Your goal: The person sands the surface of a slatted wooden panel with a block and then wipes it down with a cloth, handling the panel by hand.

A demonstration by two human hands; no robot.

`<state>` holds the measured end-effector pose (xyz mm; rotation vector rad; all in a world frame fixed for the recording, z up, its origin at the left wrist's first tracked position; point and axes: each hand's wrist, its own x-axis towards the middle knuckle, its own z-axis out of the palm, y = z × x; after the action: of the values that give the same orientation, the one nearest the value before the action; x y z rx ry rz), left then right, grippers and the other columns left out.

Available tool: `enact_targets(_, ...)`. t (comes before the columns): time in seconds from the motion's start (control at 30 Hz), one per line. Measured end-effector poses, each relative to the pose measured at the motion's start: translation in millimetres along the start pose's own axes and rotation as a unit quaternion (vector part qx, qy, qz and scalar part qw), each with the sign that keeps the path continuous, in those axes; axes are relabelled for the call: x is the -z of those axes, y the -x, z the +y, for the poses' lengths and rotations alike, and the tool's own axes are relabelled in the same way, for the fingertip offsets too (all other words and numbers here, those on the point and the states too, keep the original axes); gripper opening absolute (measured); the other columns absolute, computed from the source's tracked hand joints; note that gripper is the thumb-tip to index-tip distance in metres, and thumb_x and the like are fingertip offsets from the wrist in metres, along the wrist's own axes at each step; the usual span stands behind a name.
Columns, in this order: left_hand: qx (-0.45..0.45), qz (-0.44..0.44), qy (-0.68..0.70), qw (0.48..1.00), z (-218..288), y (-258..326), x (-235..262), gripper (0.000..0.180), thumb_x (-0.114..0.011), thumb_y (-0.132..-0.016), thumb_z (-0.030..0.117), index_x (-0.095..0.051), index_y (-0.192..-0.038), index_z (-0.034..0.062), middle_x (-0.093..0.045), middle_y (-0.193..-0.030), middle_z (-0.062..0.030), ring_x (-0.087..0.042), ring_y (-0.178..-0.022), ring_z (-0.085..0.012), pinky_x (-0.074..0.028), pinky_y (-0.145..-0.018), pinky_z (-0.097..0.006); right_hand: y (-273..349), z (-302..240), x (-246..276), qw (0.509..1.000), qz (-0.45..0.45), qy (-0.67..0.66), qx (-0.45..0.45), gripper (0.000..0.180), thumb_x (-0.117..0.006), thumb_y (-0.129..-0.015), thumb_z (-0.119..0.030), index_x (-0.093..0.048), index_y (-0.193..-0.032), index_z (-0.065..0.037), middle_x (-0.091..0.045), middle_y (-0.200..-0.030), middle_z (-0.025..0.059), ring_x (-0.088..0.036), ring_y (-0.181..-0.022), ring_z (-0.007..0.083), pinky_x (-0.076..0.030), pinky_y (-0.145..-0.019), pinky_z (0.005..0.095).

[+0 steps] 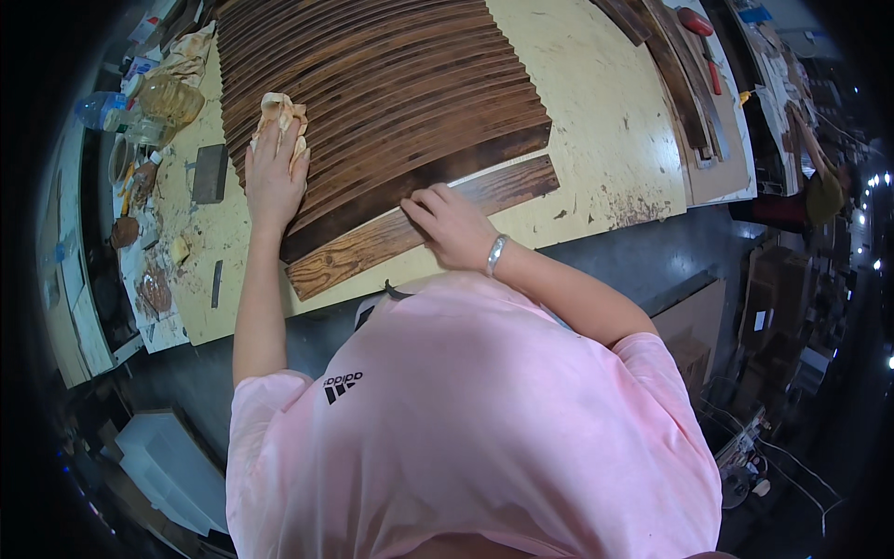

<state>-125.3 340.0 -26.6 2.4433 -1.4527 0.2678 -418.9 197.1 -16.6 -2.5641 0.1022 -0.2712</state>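
A large panel of dark brown wooden slats (391,102), its side edge stepped, lies on the pale yellow tabletop. My left hand (277,182) is on its left side, fingers laid over a crumpled, stained cream rag (279,110) that it holds against the slats. Along the panel's near edge lies a separate flat wooden board (358,259) with bold grain, slightly angled. My right hand (453,226) rests on this board, its fingers bent over the far edge toward the panel. The fingertips of the right hand are partly hidden.
A dark rectangular block (210,174) and a thin dark strip (217,284) lie left of the panel. Farther left are plastic bottles (168,98) and brushes. Long dark boards (672,79) and a red-handled tool (714,76) lie on the right. Another person (821,196) stands at far right.
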Motion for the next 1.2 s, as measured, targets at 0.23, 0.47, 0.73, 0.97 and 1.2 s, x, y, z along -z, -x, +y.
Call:
enact_targets(0.23, 0.002, -0.005, -0.012, 1.0, -2.4, -0.7, -2.3, 0.052, -0.056, -0.097, 0.031, -0.047, -0.148, 0.0269, -0.042, -0.153, -0.0118, -0.041, -0.14, -0.0311, -0.028, -0.116, -0.053, -15.1, -9.9, 12.1, 0.997, -0.035, 0.063, 0.01, 0.035, -0.07, -0.068, -0.008, -0.058, -0.1, -0.005, -0.051, -0.096, 0.0119, -0.051, -0.096, 0.0294, -0.042, -0.082, 0.039)
enact_targets(0.47, -0.009, 0.001, -0.024, 1.0, 4.2, -1.2, -3.2, 0.05, -0.055, -0.098, 0.032, -0.049, -0.147, 0.0233, -0.042, -0.152, -0.0123, -0.041, -0.139, -0.0314, -0.03, -0.115, -0.054, -29.9, 8.4, 20.5, 0.98, 0.091, 0.162, 0.072, 0.039, -0.072, -0.066, -0.011, -0.056, -0.102, -0.008, -0.054, -0.101, 0.0108, -0.053, -0.104, 0.0305, -0.043, -0.092, 0.0431)
enact_targets(0.73, 0.005, 0.018, 0.016, 1.0, -5.3, -7.3, 4.2, 0.038, -0.061, -0.094, 0.018, -0.063, -0.132, 0.0169, -0.055, -0.14, -0.0119, -0.052, -0.122, -0.0338, -0.042, -0.104, -0.043, -21.5, 35.3, 50.0, 0.992, 0.058, 0.109, 0.014, 0.082, -0.084, -0.063, -0.017, -0.049, -0.137, -0.009, -0.044, -0.145, 0.0159, -0.041, -0.135, 0.0351, -0.032, -0.113, 0.0521)
enact_targets(0.97, -0.046, 0.055, 0.151, 0.986, 176.8, -57.1, 18.2, 0.029, -0.066, -0.086, 0.015, -0.068, -0.114, 0.007, -0.067, -0.113, -0.0148, -0.061, -0.1, -0.0331, -0.048, -0.095, -0.044, -3.2, 114.1, 96.3, 0.984, 0.015, 0.161, -0.079, 0.117, -0.092, -0.051, -0.041, -0.039, -0.149, -0.006, -0.028, -0.158, 0.0229, -0.028, -0.145, 0.041, -0.025, -0.118, 0.0532)
enact_targets(1.2, 0.03, -0.086, 0.095, 0.991, 178.6, 14.3, 4.2, 0.047, -0.048, -0.099, 0.025, -0.049, -0.144, 0.0107, -0.048, -0.148, -0.0142, -0.045, -0.137, -0.0304, -0.029, -0.116, -0.049, 2.3, 124.5, 93.9, 0.991, 0.005, 0.127, -0.049, 0.119, -0.087, -0.056, -0.052, -0.035, -0.15, 0.001, -0.024, -0.158, 0.0284, -0.025, -0.147, 0.0428, -0.023, -0.118, 0.0537)
